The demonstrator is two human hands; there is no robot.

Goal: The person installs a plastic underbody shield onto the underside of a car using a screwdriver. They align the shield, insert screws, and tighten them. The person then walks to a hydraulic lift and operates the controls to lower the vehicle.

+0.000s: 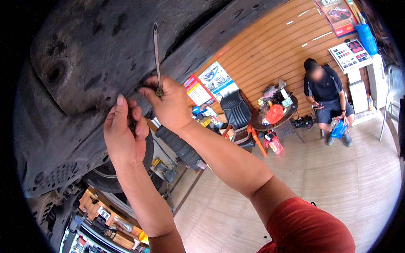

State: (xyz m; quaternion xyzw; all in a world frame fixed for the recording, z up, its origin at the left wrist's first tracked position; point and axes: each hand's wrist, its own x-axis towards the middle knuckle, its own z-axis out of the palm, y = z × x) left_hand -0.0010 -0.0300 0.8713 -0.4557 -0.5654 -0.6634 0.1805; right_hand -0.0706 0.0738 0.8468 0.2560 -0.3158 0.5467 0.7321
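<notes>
Nearly upright, the wrench looks slim, straight and silvery.

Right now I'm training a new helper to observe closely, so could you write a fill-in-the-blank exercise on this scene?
1. The camera wearer's ____ hand holds the slim metal wrench.
2. The plastic bag on top of the round table is coloured ____.
3. The chair backrest near that table is coloured ____.
4. The person in the background is ____, not standing.

Missing words: right; red; black; sitting.
</notes>
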